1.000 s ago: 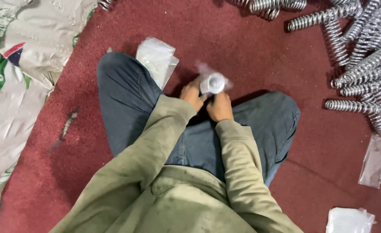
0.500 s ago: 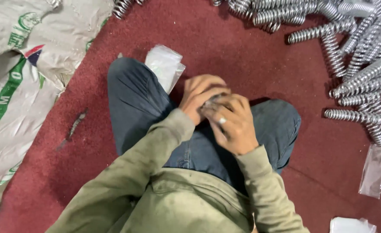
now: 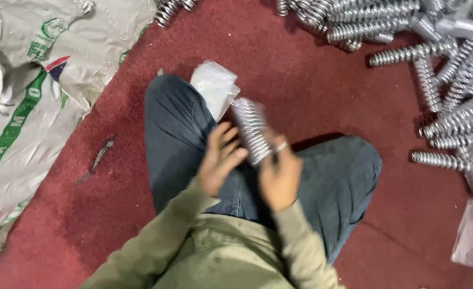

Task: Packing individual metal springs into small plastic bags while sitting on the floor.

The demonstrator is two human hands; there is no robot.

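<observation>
**Spring held over the lap, both hands on it**

A coiled metal spring, seemingly sheathed in a thin clear bag, stands tilted above the person's crossed legs, its top leaning away toward the red carpet. The right hand grasps its lower end, fingers wrapped around the coils, a ring showing on one finger; that grip appears to carry the weight. The left hand lies against the spring's side with fingers spread and loose, touching rather than clamping, probably to steady it or work the wrapping along. Motion blur hides the fingertips, so how tightly either hand presses is hard to tell.

Just beyond the left knee lies a small stack of clear bags, close enough to reach without shifting. A heap of bare springs spreads across the carpet to the right and top, well apart from the lap, with a loose bag beside it. Woven sacks cover the floor at left
</observation>
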